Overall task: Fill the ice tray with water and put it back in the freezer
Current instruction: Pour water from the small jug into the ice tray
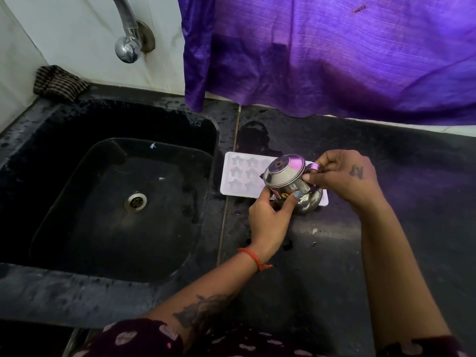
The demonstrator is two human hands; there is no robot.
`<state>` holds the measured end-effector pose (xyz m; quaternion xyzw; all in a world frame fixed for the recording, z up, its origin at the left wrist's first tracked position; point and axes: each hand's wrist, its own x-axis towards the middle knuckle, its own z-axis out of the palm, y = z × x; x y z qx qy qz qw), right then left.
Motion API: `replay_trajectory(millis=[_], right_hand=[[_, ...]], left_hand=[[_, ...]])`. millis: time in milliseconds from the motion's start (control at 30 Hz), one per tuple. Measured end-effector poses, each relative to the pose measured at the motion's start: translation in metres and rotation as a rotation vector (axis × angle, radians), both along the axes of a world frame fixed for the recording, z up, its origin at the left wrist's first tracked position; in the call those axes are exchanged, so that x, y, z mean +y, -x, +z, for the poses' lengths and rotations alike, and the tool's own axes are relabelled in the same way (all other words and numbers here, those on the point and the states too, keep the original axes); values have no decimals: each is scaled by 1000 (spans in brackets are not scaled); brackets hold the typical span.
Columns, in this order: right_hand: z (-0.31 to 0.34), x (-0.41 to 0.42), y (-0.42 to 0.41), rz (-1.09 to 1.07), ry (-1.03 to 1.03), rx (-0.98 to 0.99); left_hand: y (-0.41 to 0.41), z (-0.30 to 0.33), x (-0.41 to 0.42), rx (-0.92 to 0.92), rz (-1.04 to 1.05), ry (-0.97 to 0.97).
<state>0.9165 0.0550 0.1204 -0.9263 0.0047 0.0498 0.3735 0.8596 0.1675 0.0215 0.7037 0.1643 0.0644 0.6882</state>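
Ice tray [240, 173] lies flat on the dark tabletop [386, 228], just right of the sink [116, 202]. Steel jug [288, 181] tilts over it: your right hand [342, 176] pinches the handle, left hand [270, 217] cups the body. Pour slowly, cell by cell, avoiding overflow.

Your left hand [268, 217] and right hand [345, 176] gripped the tilted steel jug [288, 181] | over ice tray [237, 173] | sink [116, 202] at 9 o'clock.
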Motion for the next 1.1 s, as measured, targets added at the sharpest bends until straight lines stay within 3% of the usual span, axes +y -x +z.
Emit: replay_trajectory(millis=[1100], right_hand=[[6, 5, 2, 13, 76, -6]], left_hand=[[3, 5, 2, 15, -15, 9]])
